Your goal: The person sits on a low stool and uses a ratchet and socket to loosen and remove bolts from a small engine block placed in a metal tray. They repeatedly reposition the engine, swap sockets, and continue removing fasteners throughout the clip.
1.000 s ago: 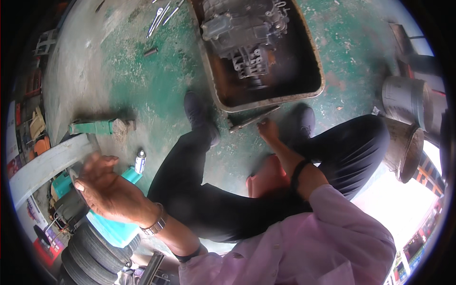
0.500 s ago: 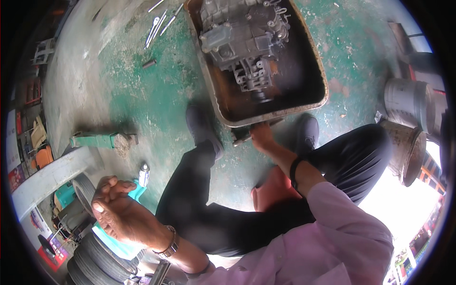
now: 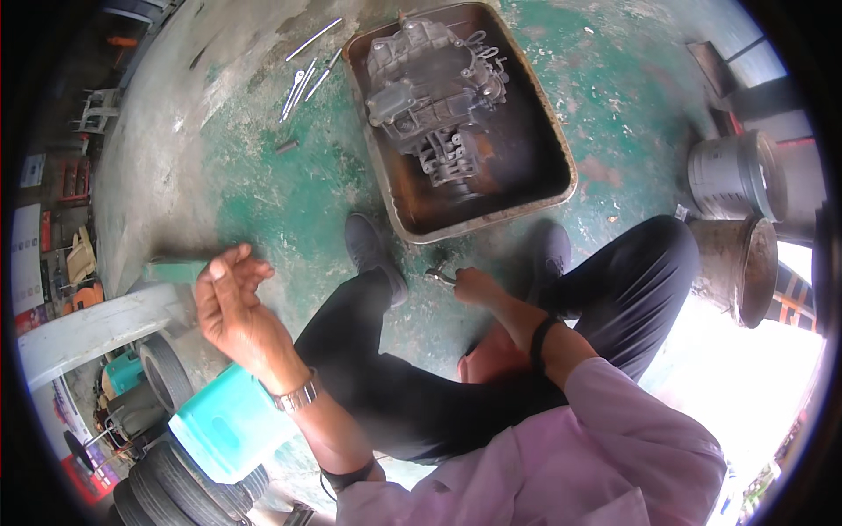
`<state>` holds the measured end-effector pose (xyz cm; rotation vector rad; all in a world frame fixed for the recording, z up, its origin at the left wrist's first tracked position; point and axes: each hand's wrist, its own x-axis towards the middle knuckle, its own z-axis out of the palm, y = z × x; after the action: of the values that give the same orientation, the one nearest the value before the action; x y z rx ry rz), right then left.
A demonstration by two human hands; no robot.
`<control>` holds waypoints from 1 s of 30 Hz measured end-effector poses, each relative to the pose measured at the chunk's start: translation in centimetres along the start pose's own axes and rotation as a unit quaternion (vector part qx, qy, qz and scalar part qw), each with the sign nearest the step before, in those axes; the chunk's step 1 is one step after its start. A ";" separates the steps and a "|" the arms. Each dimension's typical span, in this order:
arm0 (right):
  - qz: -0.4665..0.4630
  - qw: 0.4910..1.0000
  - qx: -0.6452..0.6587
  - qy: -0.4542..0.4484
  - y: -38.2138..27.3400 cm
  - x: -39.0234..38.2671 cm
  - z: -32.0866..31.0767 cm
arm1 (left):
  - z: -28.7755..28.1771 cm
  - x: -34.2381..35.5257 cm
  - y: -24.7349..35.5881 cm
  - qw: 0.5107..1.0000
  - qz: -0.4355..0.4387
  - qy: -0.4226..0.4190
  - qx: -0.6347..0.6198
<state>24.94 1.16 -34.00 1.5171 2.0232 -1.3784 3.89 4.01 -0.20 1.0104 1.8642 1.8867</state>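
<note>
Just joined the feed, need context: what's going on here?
A seated person's right hand grips a metal tool between their shoes, just short of a rusty tray; its exact type is hard to tell. Their left hand is raised off to the side, fingers loosely curled, apparently empty. A grey metal housing sits in the tray, with neither hand on it. Slim metal tools lie on the floor left of the tray.

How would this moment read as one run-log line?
left hand: raised, loosely open | right hand: holding metal tool | rusty tray: metal casing inside
</note>
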 end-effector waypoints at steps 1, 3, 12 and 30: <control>0.013 1.000 0.024 0.005 0.1 -0.6 0.0 | 0.1 0.0 0.0 1.000 0.000 -0.007 -0.001; 0.022 0.998 0.057 0.008 0.4 -1.8 0.2 | 0.3 -0.2 -0.2 1.000 0.003 -0.024 -0.014; -0.036 0.985 0.072 0.151 -1.4 -5.0 -3.0 | 0.9 -1.1 -3.8 0.990 -0.036 -0.134 0.025; -0.222 0.906 0.066 0.354 -6.3 -13.1 -9.4 | 2.9 -8.3 -9.2 0.892 -0.192 -0.403 0.071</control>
<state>28.07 0.71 -17.00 1.8946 2.9144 -1.2247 9.25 1.75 -11.53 1.1253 1.5317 0.8952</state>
